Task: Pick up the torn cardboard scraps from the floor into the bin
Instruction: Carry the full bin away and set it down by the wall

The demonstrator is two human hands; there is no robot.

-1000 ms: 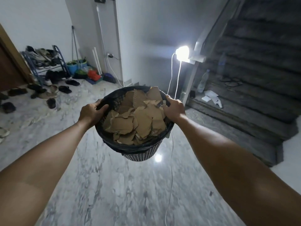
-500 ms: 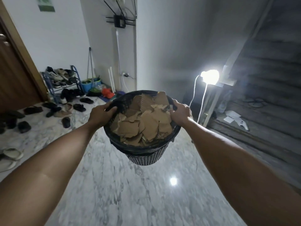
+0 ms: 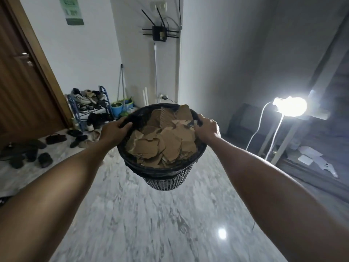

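A black mesh bin with a black liner hangs in the air in front of me, above the marble floor. Torn brown cardboard scraps fill it to the rim. My left hand grips the bin's left rim, thumb over the edge. On the opposite side my right hand holds the right rim, fingers curled inside against the scraps. No scraps show on the floor in view.
A wooden door stands at left. A shoe rack, loose shoes and buckets line the back wall. A bright lamp on a stand with white cables is at right, by dark stairs.
The bin has been lifted higher with both hands still on its rim. My view has tilted up and turned left, showing more of the wall, router and door.
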